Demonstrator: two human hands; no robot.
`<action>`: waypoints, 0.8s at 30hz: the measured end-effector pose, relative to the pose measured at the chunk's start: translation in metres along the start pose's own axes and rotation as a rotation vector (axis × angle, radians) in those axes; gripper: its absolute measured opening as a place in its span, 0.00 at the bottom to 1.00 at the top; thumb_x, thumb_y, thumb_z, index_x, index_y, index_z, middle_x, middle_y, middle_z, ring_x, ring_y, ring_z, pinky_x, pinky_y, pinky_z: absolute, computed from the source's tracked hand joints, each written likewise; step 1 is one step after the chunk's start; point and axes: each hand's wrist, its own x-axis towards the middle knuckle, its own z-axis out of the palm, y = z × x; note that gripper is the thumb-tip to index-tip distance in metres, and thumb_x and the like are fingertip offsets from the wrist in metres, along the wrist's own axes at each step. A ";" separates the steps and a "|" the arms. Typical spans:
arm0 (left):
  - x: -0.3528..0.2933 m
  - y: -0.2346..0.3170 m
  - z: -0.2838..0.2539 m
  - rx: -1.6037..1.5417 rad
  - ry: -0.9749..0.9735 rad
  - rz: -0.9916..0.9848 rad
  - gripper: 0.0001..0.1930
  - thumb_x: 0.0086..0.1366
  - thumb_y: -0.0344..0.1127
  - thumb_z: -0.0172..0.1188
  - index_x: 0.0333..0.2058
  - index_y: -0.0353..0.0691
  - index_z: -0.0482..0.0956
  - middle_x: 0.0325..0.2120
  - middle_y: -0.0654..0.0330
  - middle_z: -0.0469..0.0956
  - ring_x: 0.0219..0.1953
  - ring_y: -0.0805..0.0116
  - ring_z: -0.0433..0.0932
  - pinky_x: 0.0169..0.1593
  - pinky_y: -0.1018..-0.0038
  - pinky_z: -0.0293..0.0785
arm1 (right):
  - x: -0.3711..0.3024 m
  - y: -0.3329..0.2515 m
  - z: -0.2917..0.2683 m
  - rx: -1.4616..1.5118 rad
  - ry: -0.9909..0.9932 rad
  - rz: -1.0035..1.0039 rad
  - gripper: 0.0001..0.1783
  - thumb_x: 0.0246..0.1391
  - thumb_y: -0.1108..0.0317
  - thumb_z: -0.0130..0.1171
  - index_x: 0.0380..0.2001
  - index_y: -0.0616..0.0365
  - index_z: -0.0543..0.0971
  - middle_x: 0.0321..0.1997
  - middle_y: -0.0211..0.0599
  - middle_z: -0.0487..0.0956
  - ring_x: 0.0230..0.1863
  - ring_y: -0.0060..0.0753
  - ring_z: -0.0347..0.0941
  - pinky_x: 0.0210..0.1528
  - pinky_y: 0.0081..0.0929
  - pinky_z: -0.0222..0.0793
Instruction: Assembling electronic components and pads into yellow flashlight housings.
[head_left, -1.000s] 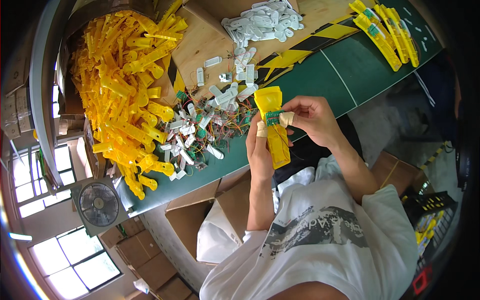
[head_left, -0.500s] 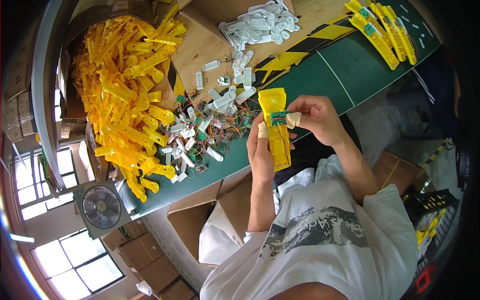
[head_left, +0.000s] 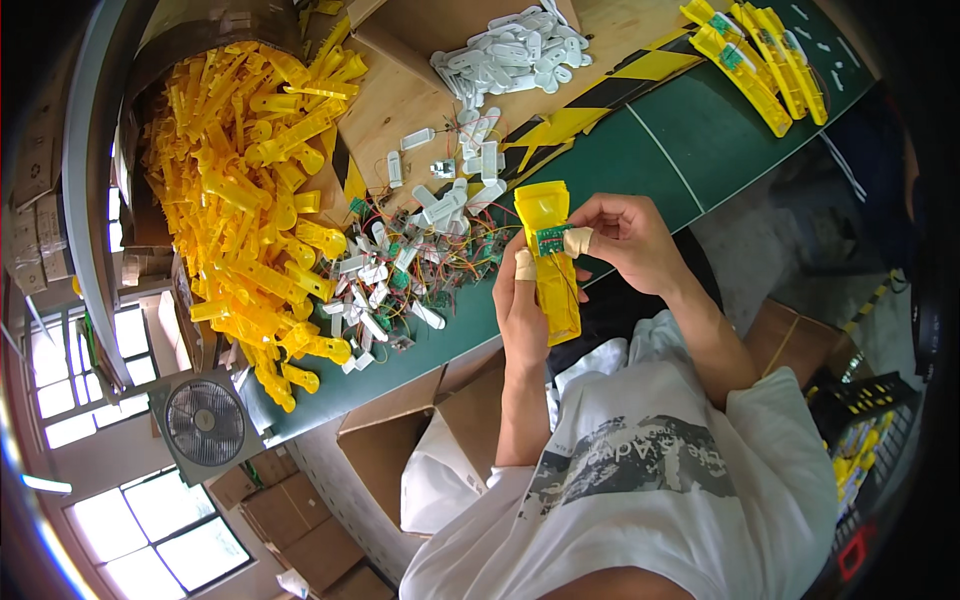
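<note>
My left hand [head_left: 521, 297] is closed around the edge of a long yellow plastic shell [head_left: 560, 305], its thumb along the left side. The shell is tilted nearly upright in front of my body. A small green circuit board [head_left: 551, 241] lies across its upper middle, with thin wires at it. My right hand [head_left: 622, 241] pinches the board's right end between thumb and fingers. Pale tape wraps the thumb of each hand. The fingers behind the shell are mostly hidden.
Left of my hands lies a tangle of white plastic pieces, wires and boards [head_left: 400, 265]. A big heap of yellow shells [head_left: 235, 190] spills from a container. White parts [head_left: 515, 55] pile up farther back. Several yellow shells with boards [head_left: 745, 75] lie far right. Below the green table [head_left: 650, 160] stands an open carton [head_left: 385, 440].
The board sits slightly lower and farther left on the shell, my right hand moving with it. My left hand keeps its grip. The whole view has shifted a little.
</note>
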 end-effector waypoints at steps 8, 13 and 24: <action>0.000 -0.001 -0.001 0.029 0.009 0.006 0.24 0.76 0.44 0.39 0.58 0.30 0.65 0.40 0.50 0.79 0.33 0.62 0.83 0.30 0.72 0.82 | -0.003 -0.004 0.003 -0.072 -0.004 -0.017 0.06 0.55 0.76 0.63 0.36 0.67 0.79 0.30 0.32 0.81 0.29 0.16 0.76 0.31 0.16 0.75; 0.000 -0.002 -0.007 -0.002 -0.035 -0.015 0.24 0.77 0.44 0.39 0.62 0.33 0.62 0.42 0.51 0.78 0.36 0.62 0.82 0.33 0.72 0.82 | -0.005 -0.001 0.007 -0.056 0.052 -0.067 0.07 0.55 0.74 0.65 0.35 0.67 0.80 0.28 0.33 0.81 0.28 0.17 0.77 0.30 0.17 0.75; -0.001 -0.007 0.001 -0.004 -0.008 0.016 0.22 0.76 0.44 0.42 0.59 0.32 0.65 0.40 0.52 0.79 0.33 0.64 0.82 0.31 0.72 0.82 | -0.008 -0.009 0.006 -0.186 0.089 -0.041 0.08 0.53 0.73 0.66 0.34 0.66 0.80 0.30 0.32 0.81 0.29 0.15 0.75 0.34 0.17 0.73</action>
